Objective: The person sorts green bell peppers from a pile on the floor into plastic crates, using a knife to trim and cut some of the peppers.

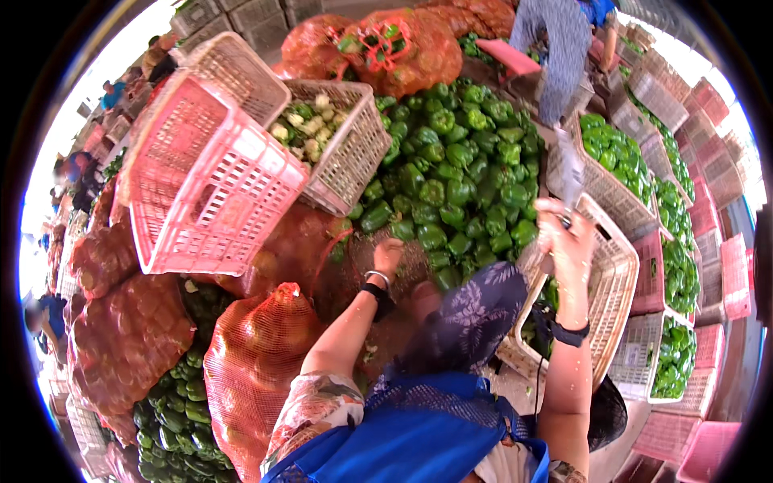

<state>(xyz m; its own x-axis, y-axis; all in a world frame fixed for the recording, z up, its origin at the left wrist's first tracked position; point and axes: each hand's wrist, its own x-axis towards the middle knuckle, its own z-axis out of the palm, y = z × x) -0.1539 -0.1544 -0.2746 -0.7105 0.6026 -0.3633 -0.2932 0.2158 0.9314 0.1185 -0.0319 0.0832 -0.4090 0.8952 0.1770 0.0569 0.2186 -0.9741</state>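
Note:
A big heap of green bell peppers [459, 173] lies in front of me. My left hand [389, 254], with a bracelet and a black band at the wrist, reaches down to the heap's near edge with its fingers curled; whether it holds anything is hidden. My right hand [568, 237] is raised and closed on the upper rim of a tilted beige plastic crate [616, 294]. A clear plastic piece [568, 171] sticks up just above that hand. My flower-patterned hat brim [471, 318] and blue apron [419, 435] cover the space between my arms.
A pink crate [201, 177] leans at the left, beside a beige crate [354, 157] of pale vegetables. Orange mesh sacks [258, 362] are stacked at left and back. Crates of green peppers [616, 153] and pink crates [708, 451] line the right. Another person's legs [555, 56] stand behind the heap.

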